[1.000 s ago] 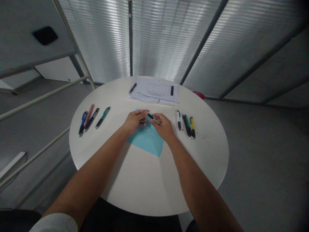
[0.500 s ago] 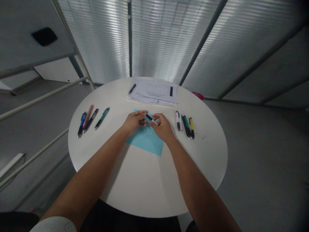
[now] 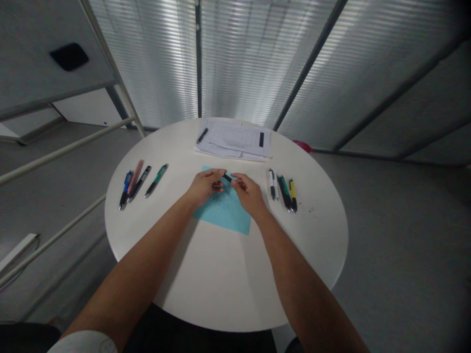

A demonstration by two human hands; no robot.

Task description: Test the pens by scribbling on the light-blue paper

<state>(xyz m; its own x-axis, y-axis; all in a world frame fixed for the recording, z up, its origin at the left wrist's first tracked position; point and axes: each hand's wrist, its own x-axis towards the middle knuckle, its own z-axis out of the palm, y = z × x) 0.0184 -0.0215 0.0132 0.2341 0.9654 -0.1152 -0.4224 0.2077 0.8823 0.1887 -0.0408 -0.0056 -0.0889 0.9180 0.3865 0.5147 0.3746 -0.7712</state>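
— Where is the pen?
— Between the hands, over the blue paper [image 3: 230,218]. The left hand [image 3: 203,186] pinches one end and the right hand [image 3: 249,192] closes on the other.
— Its axis?
— The black pen [image 3: 227,178] runs left to right, dipping slightly rightward. Both hands seem equally near, though the fingertips blur. Forearms converge, palms down, over the table [image 3: 206,284]; spare pens [image 3: 283,189] lie just right

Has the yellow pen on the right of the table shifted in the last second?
No. The yellow pen lies where it did, beside the green pen, equally far from the stack of papers.
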